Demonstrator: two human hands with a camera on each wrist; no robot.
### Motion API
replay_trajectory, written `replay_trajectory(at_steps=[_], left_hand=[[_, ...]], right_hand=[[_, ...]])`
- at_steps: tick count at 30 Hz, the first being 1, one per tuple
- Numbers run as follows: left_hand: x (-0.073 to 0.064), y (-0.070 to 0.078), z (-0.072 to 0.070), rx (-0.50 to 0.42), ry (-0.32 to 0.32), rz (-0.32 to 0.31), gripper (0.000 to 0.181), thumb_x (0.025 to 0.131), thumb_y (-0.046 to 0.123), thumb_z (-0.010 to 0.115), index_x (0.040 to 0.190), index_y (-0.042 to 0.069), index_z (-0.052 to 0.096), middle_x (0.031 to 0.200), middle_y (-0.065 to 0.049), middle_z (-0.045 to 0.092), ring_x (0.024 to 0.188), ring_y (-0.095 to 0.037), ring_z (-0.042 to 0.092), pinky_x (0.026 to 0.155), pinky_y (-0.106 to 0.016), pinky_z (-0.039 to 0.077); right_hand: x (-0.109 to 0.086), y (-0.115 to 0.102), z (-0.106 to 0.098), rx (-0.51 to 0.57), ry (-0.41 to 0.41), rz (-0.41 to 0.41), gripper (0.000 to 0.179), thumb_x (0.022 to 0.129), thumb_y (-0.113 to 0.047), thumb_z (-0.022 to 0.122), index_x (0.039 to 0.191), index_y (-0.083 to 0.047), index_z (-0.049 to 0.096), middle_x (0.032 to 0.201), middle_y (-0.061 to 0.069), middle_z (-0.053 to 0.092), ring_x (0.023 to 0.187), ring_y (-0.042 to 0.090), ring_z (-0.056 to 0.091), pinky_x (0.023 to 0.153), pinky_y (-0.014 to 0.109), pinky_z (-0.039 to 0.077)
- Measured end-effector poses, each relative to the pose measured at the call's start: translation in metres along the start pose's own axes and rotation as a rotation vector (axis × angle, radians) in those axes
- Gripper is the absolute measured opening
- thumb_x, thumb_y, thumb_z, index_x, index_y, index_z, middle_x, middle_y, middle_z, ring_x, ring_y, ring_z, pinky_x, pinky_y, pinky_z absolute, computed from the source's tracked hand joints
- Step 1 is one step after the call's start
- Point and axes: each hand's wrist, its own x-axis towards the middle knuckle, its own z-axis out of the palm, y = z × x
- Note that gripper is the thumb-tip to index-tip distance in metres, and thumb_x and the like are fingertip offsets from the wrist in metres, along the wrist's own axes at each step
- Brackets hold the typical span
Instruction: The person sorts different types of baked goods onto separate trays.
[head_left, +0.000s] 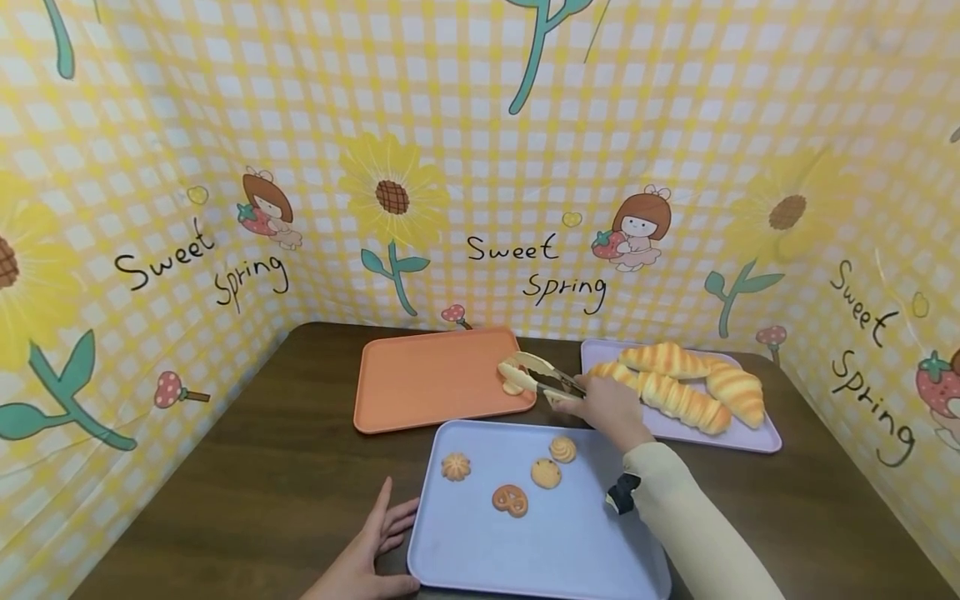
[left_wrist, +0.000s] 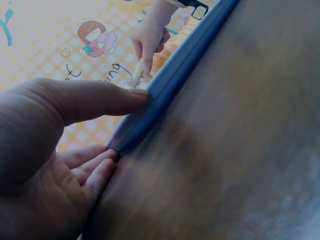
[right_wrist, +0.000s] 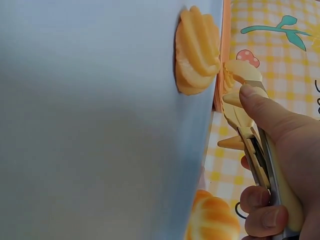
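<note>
My right hand (head_left: 611, 408) grips a pair of cream-coloured tongs (head_left: 527, 380) by the handles, reaching over the far edge of the blue tray (head_left: 487, 567). The tong tips are over the right end of the orange tray (head_left: 427, 379), with a small pale cookie (head_left: 512, 387) at them. In the right wrist view, thumb and curled fingers wrap the tongs (right_wrist: 272, 170). My left hand (head_left: 365, 550) is at the blue tray's left edge, its thumb and fairly straight fingers touching the rim (left_wrist: 165, 82). On the blue tray lie a pretzel-shaped cookie (head_left: 510, 501) and several round ones.
A lilac tray (head_left: 757, 437) at the back right bears several bread rolls, including a long striped loaf (head_left: 682, 402). The brown table (head_left: 300, 467) meets a yellow checked cloth (head_left: 480, 167) behind and at both sides.
</note>
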Motion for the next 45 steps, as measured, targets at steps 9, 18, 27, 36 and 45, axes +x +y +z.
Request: replay_trajectory(at_steps=[9,18,27,36,45], left_hand=[[0.0,-0.001,-0.001,0.017,0.002,0.016,0.12,0.085,0.004,0.076,0.146,-0.009,-0.026,0.144,-0.051,0.022,0.128,0.01,0.036,0.097,-0.017,0.038],[0.0,-0.003,0.0,0.026,0.002,0.048,0.119,0.084,0.002,0.076,0.146,-0.01,-0.026,0.142,-0.051,0.023,0.129,0.009,0.036,0.097,-0.018,0.039],[0.001,-0.004,0.0,0.014,0.004,0.041,0.119,0.084,0.001,0.076,0.146,-0.01,-0.026,0.143,-0.051,0.022,0.128,0.009,0.037,0.098,-0.018,0.039],[0.002,-0.001,-0.001,0.006,0.003,0.011,0.12,0.085,0.003,0.076,0.147,-0.008,-0.026,0.143,-0.051,0.021,0.127,0.01,0.036,0.097,-0.017,0.039],[0.002,0.0,-0.001,-0.008,-0.014,-0.029,0.121,0.086,0.008,0.076,0.147,-0.006,-0.029,0.145,-0.051,0.019,0.126,0.012,0.036,0.097,-0.017,0.038]], right_hand=[[0.001,0.0,-0.001,-0.001,-0.007,-0.002,0.08,0.078,-0.063,0.074,0.136,-0.009,0.063,0.111,0.018,0.07,0.056,0.021,0.052,0.041,0.032,0.036],[-0.001,-0.002,-0.004,0.01,-0.006,0.006,0.08,0.078,-0.063,0.074,0.135,-0.009,0.064,0.109,0.018,0.07,0.054,0.021,0.051,0.04,0.032,0.035],[-0.003,-0.001,-0.004,0.026,0.01,-0.011,0.079,0.078,-0.064,0.074,0.134,-0.008,0.064,0.105,0.018,0.071,0.056,0.019,0.052,0.041,0.03,0.035],[-0.019,0.002,-0.019,0.094,0.064,-0.076,0.065,0.077,-0.057,0.078,0.123,-0.012,0.071,0.096,0.01,0.071,0.063,0.02,0.056,0.047,0.034,0.041],[-0.049,0.013,-0.028,0.046,0.097,-0.13,0.075,0.076,-0.06,0.077,0.131,-0.01,0.067,0.077,0.009,0.069,0.052,0.017,0.044,0.043,0.031,0.033]])
